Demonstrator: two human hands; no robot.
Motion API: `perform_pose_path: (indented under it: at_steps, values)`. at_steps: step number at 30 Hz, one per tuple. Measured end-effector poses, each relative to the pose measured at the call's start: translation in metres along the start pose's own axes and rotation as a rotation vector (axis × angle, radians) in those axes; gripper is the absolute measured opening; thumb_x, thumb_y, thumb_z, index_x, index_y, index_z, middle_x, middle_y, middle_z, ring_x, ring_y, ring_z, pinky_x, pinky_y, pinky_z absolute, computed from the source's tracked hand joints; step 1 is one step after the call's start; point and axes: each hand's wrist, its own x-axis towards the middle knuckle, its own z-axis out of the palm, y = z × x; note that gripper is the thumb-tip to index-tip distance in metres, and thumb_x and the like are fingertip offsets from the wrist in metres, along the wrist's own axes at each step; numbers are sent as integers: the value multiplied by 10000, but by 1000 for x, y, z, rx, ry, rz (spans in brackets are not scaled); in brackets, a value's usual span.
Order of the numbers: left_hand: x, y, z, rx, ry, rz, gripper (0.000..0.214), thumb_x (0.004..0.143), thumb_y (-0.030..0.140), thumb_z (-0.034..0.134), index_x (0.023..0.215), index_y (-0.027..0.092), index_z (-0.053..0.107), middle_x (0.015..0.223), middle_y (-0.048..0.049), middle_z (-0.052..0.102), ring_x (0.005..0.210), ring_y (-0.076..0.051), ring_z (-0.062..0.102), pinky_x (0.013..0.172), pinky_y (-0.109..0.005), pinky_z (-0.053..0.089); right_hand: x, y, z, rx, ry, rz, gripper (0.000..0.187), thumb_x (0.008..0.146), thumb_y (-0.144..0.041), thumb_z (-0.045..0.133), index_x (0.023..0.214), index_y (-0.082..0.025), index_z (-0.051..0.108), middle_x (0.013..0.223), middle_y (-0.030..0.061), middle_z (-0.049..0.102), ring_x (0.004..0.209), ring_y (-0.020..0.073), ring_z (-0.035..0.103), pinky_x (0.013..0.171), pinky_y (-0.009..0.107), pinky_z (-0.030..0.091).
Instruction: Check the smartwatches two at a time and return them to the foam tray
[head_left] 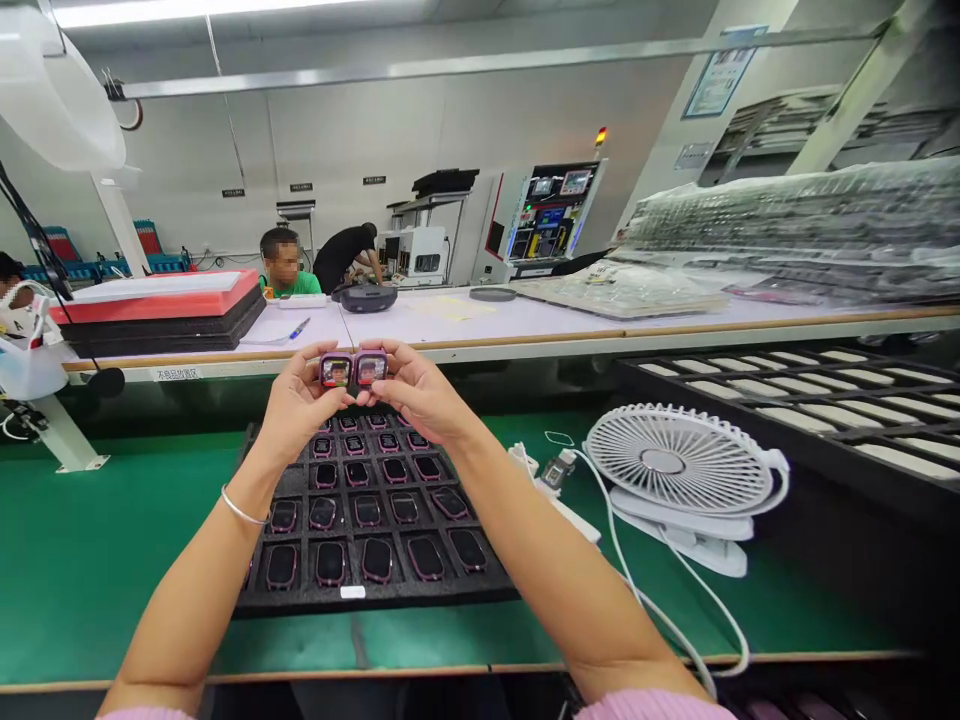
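Observation:
My left hand (304,395) is closed on a purple-framed smartwatch (335,370) with a lit screen. Beside it, a second purple smartwatch (371,368), also lit, is gripped by my right hand (412,388). The two watches are side by side, faces toward me, raised above the far end of a black foam tray (352,598). Rows of similar watch bodies without straps lie in the tray's compartments, their screens dark in the nearer rows. My forearms hide parts of the tray's left and right sides.
On the green bench mat (97,560), a white clip fan (664,465) stands right of the tray, its cable (720,600) looping forward. A dark tray of white pieces (780,390) is farther right. Behind runs a shelf (420,325) with a red-topped stack (165,300). Two people are beyond.

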Motion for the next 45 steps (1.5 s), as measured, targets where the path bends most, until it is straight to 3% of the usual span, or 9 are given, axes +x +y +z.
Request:
perform_pose_path:
  at_steps: [7, 14, 22, 31, 45]
  values:
    - [-30, -49, -13, 8, 26, -201, 556, 675, 169, 765, 1195, 175, 570, 974, -29, 678, 668, -103, 685, 690, -246, 584, -25, 64, -7, 134, 69, 166, 450, 705, -136, 721, 1130, -242, 619, 956, -13, 659, 694, 108, 682, 686, 263, 546]
    - [-32, -73, -19, 63, 79, -224, 448, 716, 276, 780, 1116, 165, 611, 870, -13, 683, 566, -93, 659, 554, -215, 554, -29, 86, -14, 158, 57, 234, 389, 774, -221, 734, 1145, -239, 618, 913, -7, 664, 681, 126, 676, 669, 284, 558]
    - [-37, -76, -23, 39, 58, -250, 506, 699, 228, 769, 1172, 169, 599, 942, -25, 686, 612, -103, 687, 609, -235, 591, -31, 91, -15, 139, 47, 244, 406, 743, -163, 703, 1132, -243, 618, 949, -9, 663, 692, 122, 668, 686, 293, 562]
    - [-37, -79, -24, 41, 75, -275, 429, 751, 283, 717, 1146, 157, 604, 906, -20, 699, 579, -111, 698, 587, -239, 594, -29, 94, -13, 106, 75, 258, 346, 775, -258, 745, 1097, -233, 621, 886, -30, 653, 633, 102, 672, 615, 251, 532]
    - [-38, -74, -24, -3, 70, -302, 436, 721, 249, 719, 1134, 164, 607, 898, -12, 700, 594, -129, 714, 598, -250, 600, -31, 93, -14, 118, 63, 253, 380, 736, -194, 745, 1095, -221, 626, 904, -31, 668, 638, 102, 686, 622, 248, 536]
